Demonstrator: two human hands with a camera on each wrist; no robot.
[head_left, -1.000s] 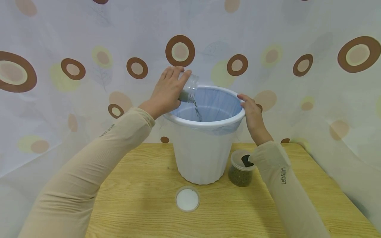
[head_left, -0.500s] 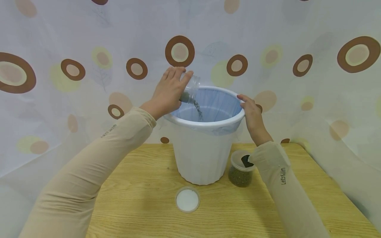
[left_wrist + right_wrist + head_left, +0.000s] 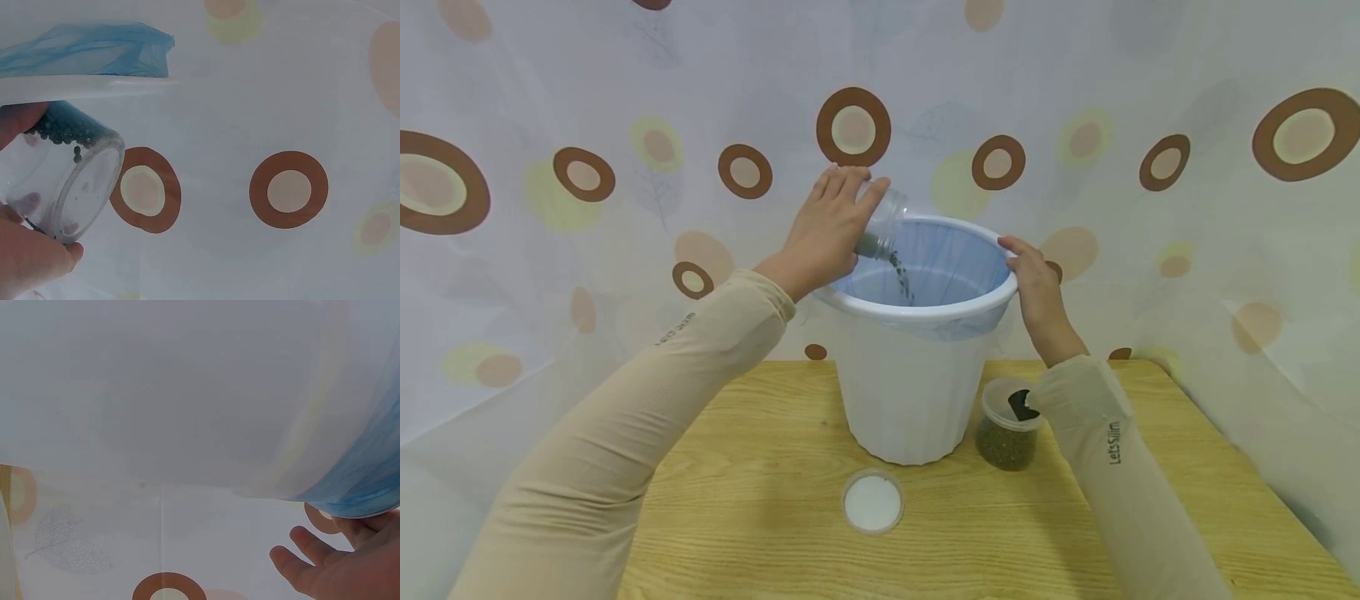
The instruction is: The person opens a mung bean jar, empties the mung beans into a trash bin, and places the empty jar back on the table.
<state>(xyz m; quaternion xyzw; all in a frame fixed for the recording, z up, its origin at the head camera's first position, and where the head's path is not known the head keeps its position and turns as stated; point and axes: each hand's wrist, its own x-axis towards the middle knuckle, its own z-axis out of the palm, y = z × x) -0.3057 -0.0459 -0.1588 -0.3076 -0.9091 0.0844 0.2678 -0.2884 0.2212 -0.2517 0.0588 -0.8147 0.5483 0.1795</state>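
My left hand grips a clear plastic jar tipped over the left side of a white trash bin. A thin stream of small dark green grains falls from its mouth into the bin. In the left wrist view, rounded grains are gathered along one side of the jar, near its clear base. Blue liner film covers the bin's inside and folds over its rim. At the bin's right, my right hand holds the rim; the right wrist view shows two loosely bent fingers off the wall.
Right of the bin's foot stands a lidded clear tub of dark green bits, partly behind the right sleeve. A round white lid lies in front on the wooden table. Patterned sheeting hangs close behind.
Grains keep falling, and the stream thickened half a second ago, then thinned. The jar has shifted very slightly to the right. My right hand stays at the rim.
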